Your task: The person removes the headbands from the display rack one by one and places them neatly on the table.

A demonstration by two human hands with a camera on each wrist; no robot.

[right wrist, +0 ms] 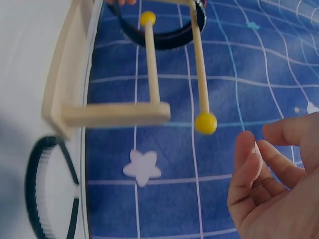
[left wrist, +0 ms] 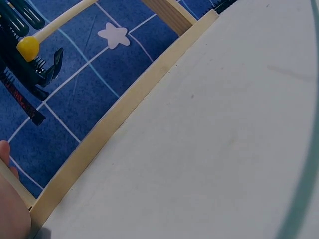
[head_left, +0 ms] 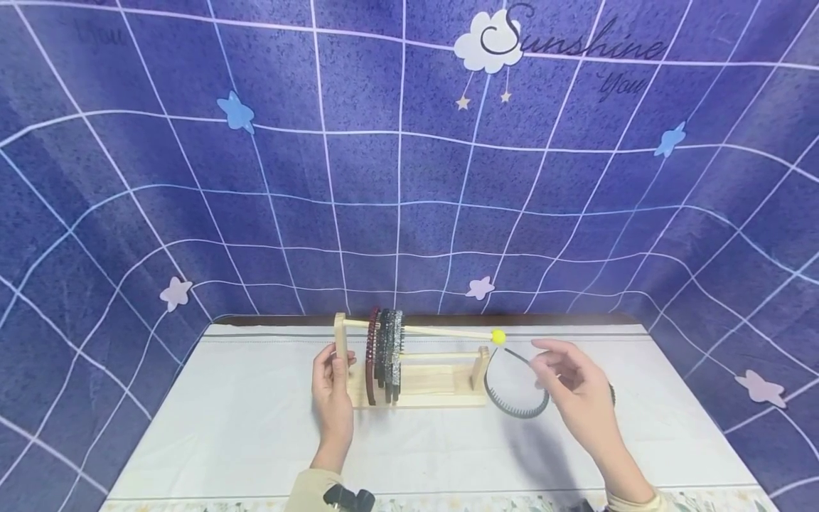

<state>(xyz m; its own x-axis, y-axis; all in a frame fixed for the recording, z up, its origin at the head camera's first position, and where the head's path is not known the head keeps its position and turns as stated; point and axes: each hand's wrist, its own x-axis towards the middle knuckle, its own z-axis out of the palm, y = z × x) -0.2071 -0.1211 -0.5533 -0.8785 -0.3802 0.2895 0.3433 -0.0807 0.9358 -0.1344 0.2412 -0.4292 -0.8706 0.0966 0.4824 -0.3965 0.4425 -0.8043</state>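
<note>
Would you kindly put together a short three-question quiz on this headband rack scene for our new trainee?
1. True or false: several headbands hang from the upper rod of the wooden rack.
2. Multiple choice: what colour is the ball at the free end of the upper rod?
a) red
b) yellow
c) blue
3. Fill in the missing word: the person's left grip is around the rack's left ____.

Key: 1. True. 2. b. 3. post.
</note>
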